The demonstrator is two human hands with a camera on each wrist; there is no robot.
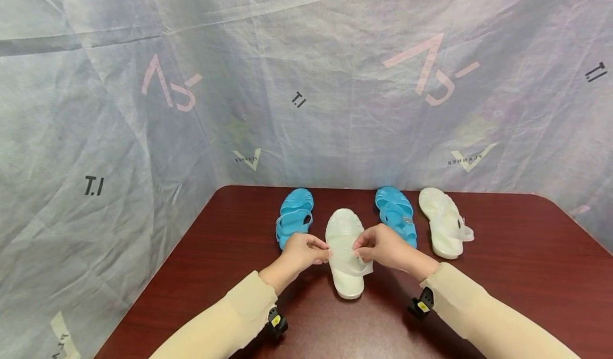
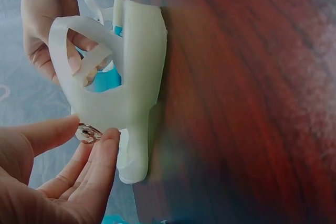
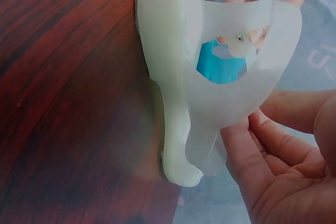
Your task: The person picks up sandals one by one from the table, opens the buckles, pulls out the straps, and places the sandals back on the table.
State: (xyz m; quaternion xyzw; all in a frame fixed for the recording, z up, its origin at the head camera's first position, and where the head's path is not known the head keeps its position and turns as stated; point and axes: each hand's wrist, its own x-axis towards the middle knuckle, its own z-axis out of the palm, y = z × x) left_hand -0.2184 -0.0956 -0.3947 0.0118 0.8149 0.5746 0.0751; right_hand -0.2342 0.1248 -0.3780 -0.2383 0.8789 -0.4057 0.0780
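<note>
White sandal (image 1: 342, 250): sole down on the counter (image 1: 230, 231), toe pointing away, between both hands.
Left hand (image 1: 303, 252): pinches the sandal's side at the buckle (image 2: 88, 133).
Right hand (image 1: 387, 247): pinches the opposite edge.
Recommended handling: keep the sole flat; pull both sides evenly; avoid twisting the upper, likely flexible.
Left blue sandal (image 1: 297, 215): just beyond the left hand; nudge risk.
Right blue sandal (image 1: 396, 215): partly behind the right hand; restricts reach.
Second white sandal (image 1: 441, 223): farther right, clear of both hands.

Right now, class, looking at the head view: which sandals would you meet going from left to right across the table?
First blue sandal → first white sandal → second blue sandal → second white sandal.
</note>
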